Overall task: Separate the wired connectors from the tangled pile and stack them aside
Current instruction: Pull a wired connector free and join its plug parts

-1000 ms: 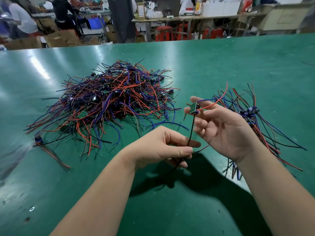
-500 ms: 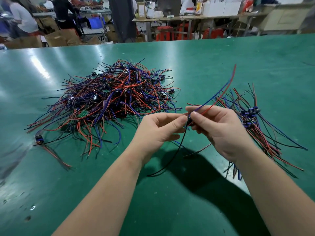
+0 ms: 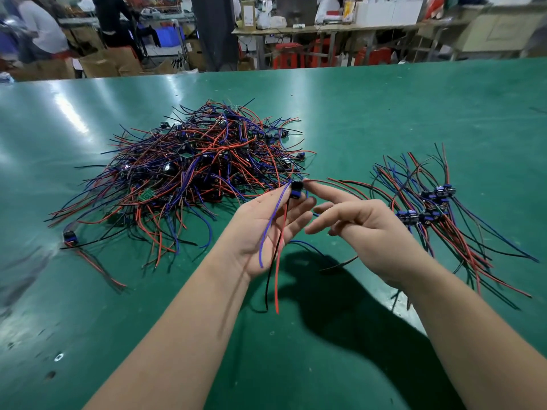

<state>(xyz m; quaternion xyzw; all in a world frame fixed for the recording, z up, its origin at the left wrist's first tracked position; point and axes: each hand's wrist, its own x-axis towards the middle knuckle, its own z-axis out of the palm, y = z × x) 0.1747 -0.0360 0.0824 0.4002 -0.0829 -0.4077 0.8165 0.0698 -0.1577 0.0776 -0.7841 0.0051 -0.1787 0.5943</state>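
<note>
Left hand [image 3: 260,229] is up, palm turned to the camera, and it grips one wired connector [image 3: 297,191] right at the fingertips. The dark blue plug body sits at the far end, pointing away from the person. Its three leads run back toward the person along the palm, so the long axis goes near to far. The blue lead stops at the heel of the palm, while the black and red ones hang past the wrist above the green table [image 3: 384,108]. The right hand [image 3: 367,232] is beside it, relaxed and grasping nothing visible, with its index finger [image 3: 325,190] stretched out so the tip is just beside the plug; actual contact I cannot tell. Behind the left hand lies the tangled pile [image 3: 189,170], a heap of red, blue and black wire. Off to the right is the sorted stack [image 3: 435,208], with plugs bunched together and leads fanning out both ways. One stray connector [image 3: 70,235] lies alone at the pile's left edge.
</note>
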